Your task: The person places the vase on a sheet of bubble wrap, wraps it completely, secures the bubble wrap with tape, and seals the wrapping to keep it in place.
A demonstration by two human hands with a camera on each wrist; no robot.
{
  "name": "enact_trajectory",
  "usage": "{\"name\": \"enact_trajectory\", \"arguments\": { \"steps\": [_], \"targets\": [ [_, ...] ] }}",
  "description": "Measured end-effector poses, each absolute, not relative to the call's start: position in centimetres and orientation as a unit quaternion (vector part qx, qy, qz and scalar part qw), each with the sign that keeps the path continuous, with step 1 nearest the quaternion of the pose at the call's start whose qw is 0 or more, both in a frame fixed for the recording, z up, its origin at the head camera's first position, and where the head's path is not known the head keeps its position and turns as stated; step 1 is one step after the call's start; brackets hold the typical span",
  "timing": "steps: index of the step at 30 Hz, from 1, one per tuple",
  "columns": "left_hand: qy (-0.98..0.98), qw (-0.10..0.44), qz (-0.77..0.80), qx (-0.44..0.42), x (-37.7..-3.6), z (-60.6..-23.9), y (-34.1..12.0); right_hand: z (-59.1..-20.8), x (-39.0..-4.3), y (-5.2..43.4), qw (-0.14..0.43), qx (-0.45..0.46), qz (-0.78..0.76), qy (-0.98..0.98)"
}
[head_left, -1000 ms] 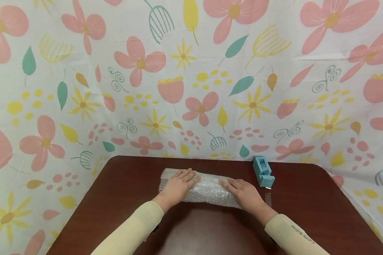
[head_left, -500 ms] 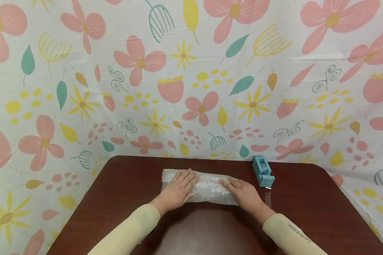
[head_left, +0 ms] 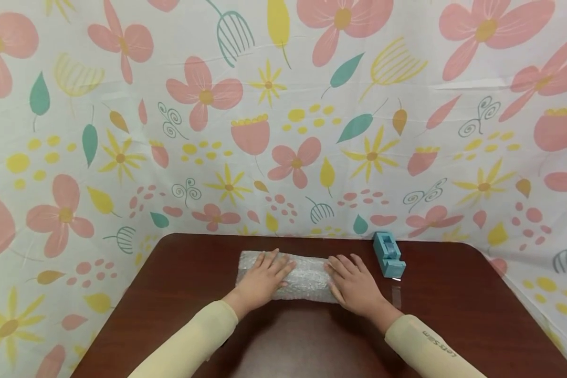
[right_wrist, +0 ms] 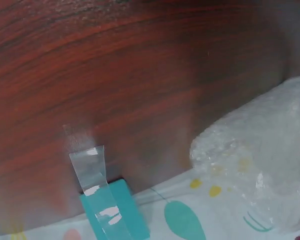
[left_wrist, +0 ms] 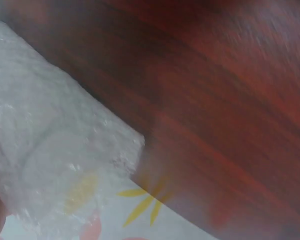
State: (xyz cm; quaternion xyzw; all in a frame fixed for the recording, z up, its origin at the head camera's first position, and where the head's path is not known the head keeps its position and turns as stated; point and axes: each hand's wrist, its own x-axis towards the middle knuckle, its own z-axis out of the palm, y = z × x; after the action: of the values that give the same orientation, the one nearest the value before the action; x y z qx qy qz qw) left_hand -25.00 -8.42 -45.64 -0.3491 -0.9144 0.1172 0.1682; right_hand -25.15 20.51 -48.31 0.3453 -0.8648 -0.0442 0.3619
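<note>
A bundle of clear bubble wrap (head_left: 307, 283) lies crosswise on the dark wooden table. My left hand (head_left: 263, 275) rests on its left part with the fingers spread and straight. On the right part lies my right hand (head_left: 354, 283), fingers extended over the top. Whatever may be inside the wrap is hidden by its layers. The left wrist view has one end of the bubble wrap (left_wrist: 65, 125) along the left side. In the right wrist view the other end of the bubble wrap (right_wrist: 255, 145) shows at the right.
A teal tape dispenser (head_left: 388, 254) stands at the back right of the table (head_left: 189, 278). From its front a strip of clear tape (right_wrist: 90, 167) sticks out over the tabletop. Behind the table hangs a flower-patterned cloth (head_left: 283, 115).
My right hand has shifted a little to the left and up over the bundle, its fingers more spread. The left hand stays on the wrap with small shifts.
</note>
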Motion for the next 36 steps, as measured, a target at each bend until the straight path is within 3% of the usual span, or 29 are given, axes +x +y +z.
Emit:
{"name": "enact_trajectory", "arguments": {
  "steps": [8, 18, 27, 32, 36],
  "targets": [
    [-0.911, 0.207, 0.109, -0.341, -24.5, -46.6, -8.1, -48.9, -24.6, 20.6, 0.383, 0.353, -0.073, -0.85],
    [-0.912, 0.183, 0.141, -0.338, -24.9, -47.2, -8.7, -49.3, -24.1, 20.4, 0.375, 0.345, -0.056, -0.858],
    [-0.908, 0.199, 0.182, -0.321, -24.7, -46.3, -8.3, -48.5, -23.2, 19.9, 0.254, 0.291, -0.053, -0.921],
    [-0.916, 0.167, 0.166, -0.326, -24.5, -45.8, -8.0, -48.3, -23.0, 19.4, 0.176, 0.246, -0.046, -0.952],
    [-0.922, 0.148, 0.141, -0.33, -23.9, -45.3, -7.8, -48.1, -23.1, 19.3, 0.159, 0.233, -0.042, -0.959]
  ]
}}
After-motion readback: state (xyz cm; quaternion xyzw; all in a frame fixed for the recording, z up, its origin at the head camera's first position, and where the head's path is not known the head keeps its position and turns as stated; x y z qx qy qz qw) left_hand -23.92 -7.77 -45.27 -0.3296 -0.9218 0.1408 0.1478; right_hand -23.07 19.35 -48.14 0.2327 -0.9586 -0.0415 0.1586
